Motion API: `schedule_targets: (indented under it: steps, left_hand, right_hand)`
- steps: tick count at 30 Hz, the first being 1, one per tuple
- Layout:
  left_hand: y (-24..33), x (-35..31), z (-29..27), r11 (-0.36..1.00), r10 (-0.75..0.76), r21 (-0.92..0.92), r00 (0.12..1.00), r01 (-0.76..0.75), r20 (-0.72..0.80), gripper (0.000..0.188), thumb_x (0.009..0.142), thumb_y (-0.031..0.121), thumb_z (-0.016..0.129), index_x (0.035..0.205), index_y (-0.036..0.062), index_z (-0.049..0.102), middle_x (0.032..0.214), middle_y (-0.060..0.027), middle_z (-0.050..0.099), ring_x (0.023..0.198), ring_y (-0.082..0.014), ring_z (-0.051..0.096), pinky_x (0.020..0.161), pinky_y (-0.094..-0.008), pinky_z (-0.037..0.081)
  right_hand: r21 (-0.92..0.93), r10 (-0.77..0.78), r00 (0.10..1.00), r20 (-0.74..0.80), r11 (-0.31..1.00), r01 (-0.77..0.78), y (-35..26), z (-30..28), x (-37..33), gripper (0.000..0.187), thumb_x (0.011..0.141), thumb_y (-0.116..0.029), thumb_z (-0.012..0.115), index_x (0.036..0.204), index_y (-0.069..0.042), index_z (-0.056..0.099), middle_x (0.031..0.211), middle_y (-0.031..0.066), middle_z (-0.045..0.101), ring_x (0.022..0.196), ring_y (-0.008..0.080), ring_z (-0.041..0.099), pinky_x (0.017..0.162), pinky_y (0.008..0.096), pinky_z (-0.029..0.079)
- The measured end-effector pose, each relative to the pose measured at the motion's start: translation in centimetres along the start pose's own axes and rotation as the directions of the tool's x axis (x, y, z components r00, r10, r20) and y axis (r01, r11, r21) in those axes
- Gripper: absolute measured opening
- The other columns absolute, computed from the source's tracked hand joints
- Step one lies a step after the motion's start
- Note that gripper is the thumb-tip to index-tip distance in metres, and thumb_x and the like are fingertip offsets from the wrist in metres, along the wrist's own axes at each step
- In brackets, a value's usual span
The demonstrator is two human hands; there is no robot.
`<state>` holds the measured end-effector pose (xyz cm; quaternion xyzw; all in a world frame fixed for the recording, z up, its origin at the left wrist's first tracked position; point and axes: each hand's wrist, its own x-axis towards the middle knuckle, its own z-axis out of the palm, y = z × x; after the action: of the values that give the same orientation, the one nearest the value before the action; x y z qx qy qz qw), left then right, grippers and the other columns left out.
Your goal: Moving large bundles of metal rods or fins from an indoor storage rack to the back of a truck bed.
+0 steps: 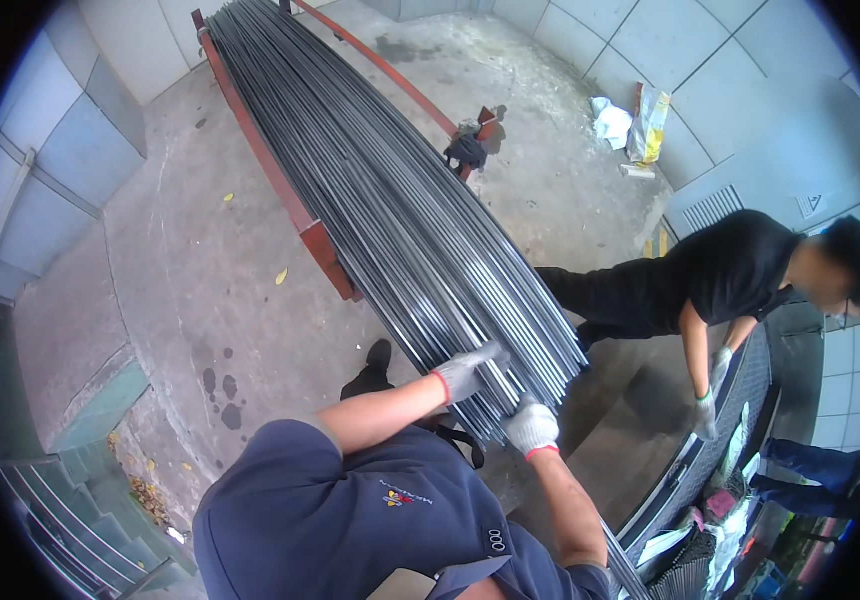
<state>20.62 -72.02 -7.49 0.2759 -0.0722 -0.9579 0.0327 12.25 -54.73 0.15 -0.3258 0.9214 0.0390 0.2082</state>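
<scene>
A long bundle of thin dark metal bars (380, 220) runs from the far left toward me, its near ends fanned out in front of my body. My left hand (462, 375), in a pale knitted work glove, reaches over the left side of the bundle and is closed on some bars a little behind their ends. Gloved the same way, my right hand (533, 427) is closed around bar ends at the bundle's near edge. Its fingertips are partly hidden among the bars, so how many bars each hand holds cannot be made out.
A red-brown steel rack (325, 255) supports the bundle. On the right a co-worker (720, 275) in dark clothes and gloves bends over a dark truck bed or trolley (685, 470). Bags (647, 125) lie by the far wall; steps (80, 510) and a ledge stand at lower left.
</scene>
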Motion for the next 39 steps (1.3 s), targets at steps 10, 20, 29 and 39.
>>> schedule_targets:
  steps: [10,20,29,39]
  left_hand:
    - [-1.5,1.5,1.3,0.982,0.188,-0.005,0.968,-0.191,-0.166,0.02,0.1,0.019,0.057,0.097,0.0017,0.067,0.094,-0.015,0.07,0.088,-0.0292,0.069,0.084,-0.0458,0.058]
    - [-1.6,2.4,0.0,0.983,0.177,-0.023,0.971,-0.183,-0.158,0.013,0.095,0.016,0.065,0.095,0.0032,0.063,0.09,-0.0148,0.067,0.087,-0.031,0.069,0.084,-0.0501,0.061]
    - [2.7,4.5,-2.0,0.966,0.257,0.054,0.912,-0.253,-0.321,0.02,0.096,0.019,0.062,0.083,0.0034,0.063,0.086,-0.0164,0.068,0.075,-0.0304,0.069,0.081,-0.0465,0.06]
    - [2.9,3.2,-1.3,0.945,0.327,0.089,0.903,-0.315,-0.278,0.03,0.102,0.037,0.06,0.1,0.0076,0.065,0.089,-0.0113,0.073,0.093,-0.0253,0.072,0.097,-0.0449,0.051]
  right_hand:
    - [-0.053,0.149,0.965,-0.217,0.985,-0.164,22.4,5.1,-18.3,0.051,0.068,-0.014,0.083,0.116,-0.008,0.064,0.104,0.0166,0.07,0.102,0.0373,0.068,0.092,0.0453,0.054]
    - [-0.088,0.328,0.941,-0.082,0.938,-0.335,34.5,8.1,-24.6,0.06,0.063,-0.021,0.085,0.116,-0.007,0.06,0.111,0.0186,0.069,0.109,0.0403,0.065,0.098,0.0469,0.052]
    - [-0.168,0.33,0.938,0.103,0.935,-0.311,30.6,6.9,-20.4,0.051,0.066,-0.026,0.085,0.107,-0.005,0.062,0.104,0.0198,0.072,0.104,0.0406,0.068,0.095,0.0477,0.054]
    - [-0.067,0.157,0.982,0.103,0.986,-0.151,18.3,4.4,-12.3,0.042,0.069,-0.025,0.08,0.103,-0.006,0.064,0.095,0.0207,0.073,0.091,0.0418,0.072,0.084,0.0493,0.058]
